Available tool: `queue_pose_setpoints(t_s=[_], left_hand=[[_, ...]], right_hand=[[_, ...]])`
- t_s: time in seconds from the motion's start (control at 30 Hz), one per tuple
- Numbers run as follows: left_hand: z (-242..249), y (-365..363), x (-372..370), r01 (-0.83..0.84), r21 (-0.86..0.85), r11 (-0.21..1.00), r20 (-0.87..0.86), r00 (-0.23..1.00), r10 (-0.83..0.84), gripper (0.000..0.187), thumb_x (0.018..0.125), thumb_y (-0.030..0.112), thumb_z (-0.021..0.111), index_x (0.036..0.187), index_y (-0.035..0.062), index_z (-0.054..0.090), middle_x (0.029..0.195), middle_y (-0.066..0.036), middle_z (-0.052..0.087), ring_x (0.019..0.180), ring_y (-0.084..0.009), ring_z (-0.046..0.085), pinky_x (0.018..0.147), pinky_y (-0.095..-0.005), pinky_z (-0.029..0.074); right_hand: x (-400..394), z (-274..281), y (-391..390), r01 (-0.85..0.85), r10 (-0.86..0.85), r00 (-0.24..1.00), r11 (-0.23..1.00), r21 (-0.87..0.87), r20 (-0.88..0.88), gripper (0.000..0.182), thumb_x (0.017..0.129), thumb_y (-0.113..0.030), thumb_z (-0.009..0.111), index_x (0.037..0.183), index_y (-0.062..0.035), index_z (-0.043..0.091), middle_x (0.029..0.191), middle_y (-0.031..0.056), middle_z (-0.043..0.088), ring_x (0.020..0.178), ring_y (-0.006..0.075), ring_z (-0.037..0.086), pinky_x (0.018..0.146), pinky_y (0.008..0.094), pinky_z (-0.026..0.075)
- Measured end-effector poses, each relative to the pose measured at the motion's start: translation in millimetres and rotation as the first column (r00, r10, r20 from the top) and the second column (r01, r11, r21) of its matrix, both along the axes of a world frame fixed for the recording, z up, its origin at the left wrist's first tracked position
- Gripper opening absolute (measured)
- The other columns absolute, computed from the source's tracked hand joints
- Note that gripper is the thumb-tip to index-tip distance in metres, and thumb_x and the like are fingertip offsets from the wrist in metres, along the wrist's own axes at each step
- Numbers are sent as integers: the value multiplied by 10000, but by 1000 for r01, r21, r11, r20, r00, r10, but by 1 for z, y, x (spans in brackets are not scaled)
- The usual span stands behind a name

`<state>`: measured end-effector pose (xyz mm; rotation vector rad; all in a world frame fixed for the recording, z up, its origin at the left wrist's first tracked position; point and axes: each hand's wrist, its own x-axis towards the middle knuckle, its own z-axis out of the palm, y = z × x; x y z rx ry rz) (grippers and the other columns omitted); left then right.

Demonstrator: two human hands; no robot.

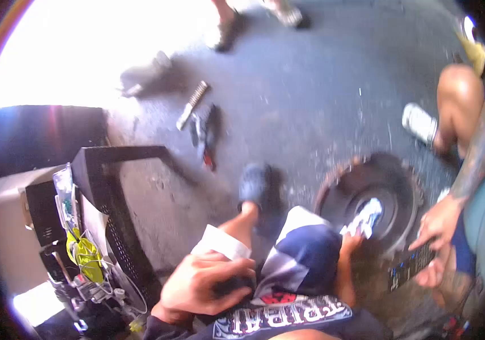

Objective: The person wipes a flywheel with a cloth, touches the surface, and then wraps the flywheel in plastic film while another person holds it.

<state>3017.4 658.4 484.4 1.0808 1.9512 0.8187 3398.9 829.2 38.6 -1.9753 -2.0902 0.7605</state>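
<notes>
My left hand is over my left thigh, its fingers loosely curled and the thumb apart from them. Dark fabric shows in the gap, and no held object is visible. Low on the right, my right hand grips a crumpled white and pale blue rag. The rag lies over the centre of a large dark wheel with a toothed outer edge, which is flat on the floor. Part of my right hand is hidden behind the rag.
At right, a co-worker's hand is over a dark phone-like device with lit marks. A coil-spring shock absorber and a dark tool lie on the floor. A black metal frame with tools stands left. Another person's feet are ahead.
</notes>
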Motion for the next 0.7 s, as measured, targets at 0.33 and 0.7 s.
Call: queue_pose_setpoints(t_s=[0.33, 0.7], left_hand=[[-9, 22, -21, 105, -197, 975, 29, 994, -101, 341, 716, 279, 702, 1015, 114, 694, 776, -159, 650, 760, -339, 638, 673, -423, 506], [27, 1, 47, -473, -215, 854, -111, 881, 460, 678, 744, 425, 660, 1271, 20, 523, 1182, -240, 592, 1114, -349, 574, 939, -440, 449]], right_hand=[[-94, 45, 1, 266, -310, 904, 947, -180, -294, 377, 782, 7, 604, 1159, 21, 600, 1066, 169, 639, 948, 285, 619, 821, 374, 491], [-208, 237, -49, -240, -294, 670, 783, -574, -682, 454, 763, 105, 526, 1204, 2, 555, 910, 100, 637, 624, 149, 581, 491, 279, 459]])
